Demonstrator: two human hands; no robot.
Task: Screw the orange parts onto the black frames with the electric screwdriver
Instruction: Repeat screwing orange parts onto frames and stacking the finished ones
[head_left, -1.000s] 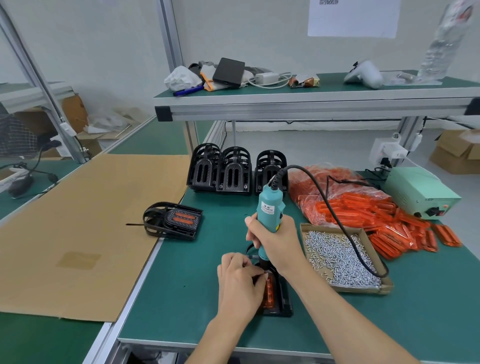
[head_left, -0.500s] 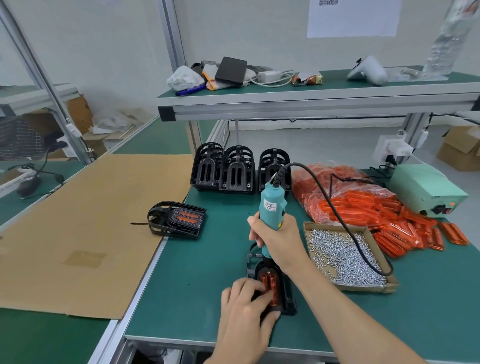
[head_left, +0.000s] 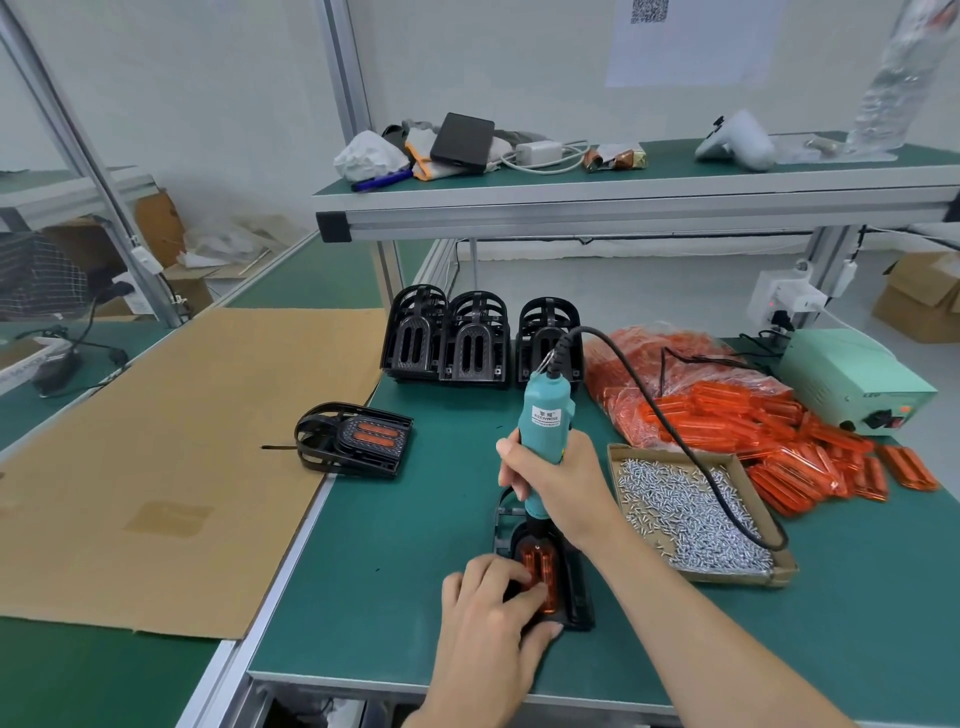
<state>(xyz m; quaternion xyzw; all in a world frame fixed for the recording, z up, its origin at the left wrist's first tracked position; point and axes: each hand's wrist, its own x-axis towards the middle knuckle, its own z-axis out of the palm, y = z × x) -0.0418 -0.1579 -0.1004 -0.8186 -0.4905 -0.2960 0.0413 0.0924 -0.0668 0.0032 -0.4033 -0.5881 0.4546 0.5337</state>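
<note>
I'm driving a screw, right hand (head_left: 558, 470) gripping the electric screwdriver (head_left: 543, 423), left hand (head_left: 491, 616) pressing the black frame (head_left: 574, 597); one finished frame (head_left: 356, 439) aside, three stacks of bare frames (head_left: 470, 338) waiting.

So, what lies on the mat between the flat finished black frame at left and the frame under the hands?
Head view: only bare green mat between the finished black frame and the held frame.

Head-worn view, down over workbench (head_left: 395, 561)
</note>
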